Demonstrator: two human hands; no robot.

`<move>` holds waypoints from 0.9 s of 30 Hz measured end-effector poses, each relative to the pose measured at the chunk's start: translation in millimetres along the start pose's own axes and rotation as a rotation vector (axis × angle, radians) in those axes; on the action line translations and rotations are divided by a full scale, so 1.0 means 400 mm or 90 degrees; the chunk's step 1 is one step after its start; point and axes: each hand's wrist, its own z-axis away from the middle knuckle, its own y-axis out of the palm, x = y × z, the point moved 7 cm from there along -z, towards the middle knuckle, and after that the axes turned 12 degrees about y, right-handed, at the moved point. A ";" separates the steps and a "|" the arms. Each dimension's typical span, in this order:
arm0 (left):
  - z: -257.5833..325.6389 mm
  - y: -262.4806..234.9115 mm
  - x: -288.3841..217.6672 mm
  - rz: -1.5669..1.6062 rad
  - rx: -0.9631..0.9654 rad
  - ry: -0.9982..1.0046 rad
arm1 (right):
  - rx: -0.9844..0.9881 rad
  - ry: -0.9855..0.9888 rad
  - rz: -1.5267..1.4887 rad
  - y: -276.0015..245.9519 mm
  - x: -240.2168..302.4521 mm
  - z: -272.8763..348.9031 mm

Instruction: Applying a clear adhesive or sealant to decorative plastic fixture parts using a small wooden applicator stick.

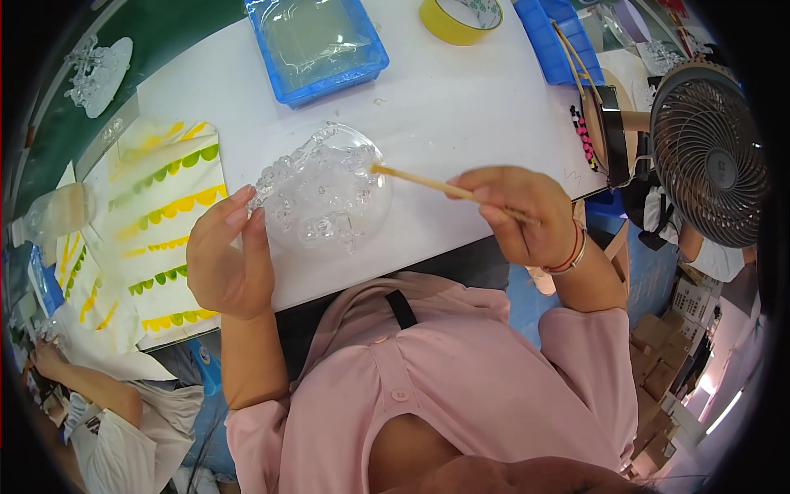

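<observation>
A clear, glossy piece with a round base and knobbly, crystal-like shapes (pixel 317 198) lies on the white table top (pixel 436 107) in front of me. My left hand (pixel 230 255) pinches its left edge between thumb and fingertips. In my right hand (pixel 518 214) is a thin wooden stick (pixel 428 183), gripped between thumb and fingers. The stick slants to the left, and its darker tip reaches the upper right part of the clear piece. Whether the tip touches it or hovers just above, I cannot tell.
Beyond the piece stand a blue tray (pixel 329 90) under clear film and a yellow tape roll (pixel 461 20). A patterned cloth (pixel 173 222) covers the left side. At right are a blue bin (pixel 559 41) and a black fan (pixel 712 156). Another person's arm (pixel 90 387) shows lower left.
</observation>
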 end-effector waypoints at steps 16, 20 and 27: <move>0.001 0.004 0.000 -0.052 0.018 0.024 | 0.010 -0.102 0.086 0.028 0.059 0.076; 0.000 0.002 0.002 -0.040 0.010 0.021 | -0.041 -0.057 0.074 0.019 0.045 0.047; -0.008 0.000 0.001 -0.040 0.015 0.007 | -0.026 -0.061 0.067 0.018 0.058 0.058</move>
